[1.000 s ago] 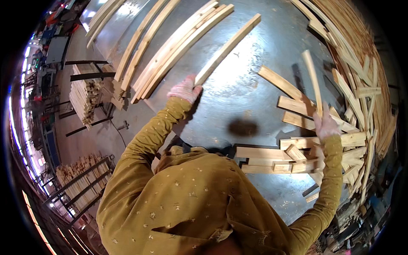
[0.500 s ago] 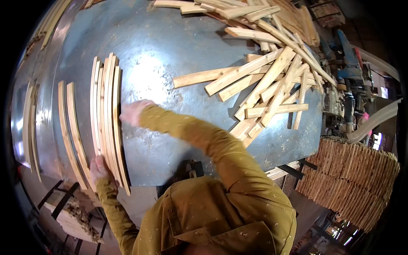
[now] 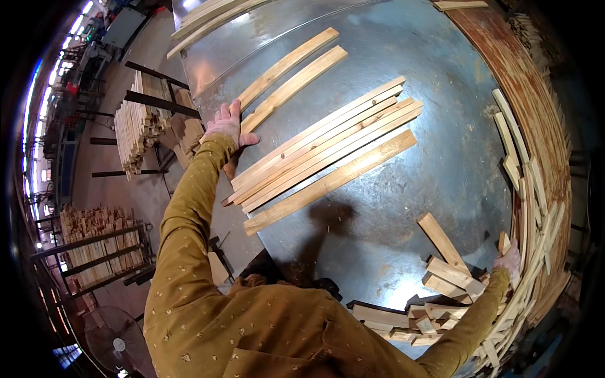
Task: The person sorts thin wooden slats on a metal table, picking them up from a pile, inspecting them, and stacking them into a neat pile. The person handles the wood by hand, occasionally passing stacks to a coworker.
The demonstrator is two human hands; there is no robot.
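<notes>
My left hand (image 3: 228, 123) is open, fingers apart and thumb out, resting at the near ends of two separate wooden strips (image 3: 296, 88) on the metal table. Right of it lies a bundle of several wooden strips (image 3: 328, 148) side by side, with a single flat strip (image 3: 334, 181) just apart from them. Far to the right, my right hand (image 3: 509, 259) reaches into a loose pile of wooden strips (image 3: 450, 274). A short strip end (image 3: 504, 242) shows beside its fingers. Those fingers are small and partly hidden, so their grip is unclear.
The metal table (image 3: 378, 44) has a worn wooden board (image 3: 504, 57) along its right side. More strips (image 3: 214, 19) lie at the upper left. Off the table, stacked wood (image 3: 138, 120) rests on a dark rack, with another stack (image 3: 101, 242) and a fan (image 3: 118, 343) below.
The view has turned right. My left hand has moved from the bundle to the two separate strips. My right hand has gone from beside the bundle to the pile. One strip now lies apart.
</notes>
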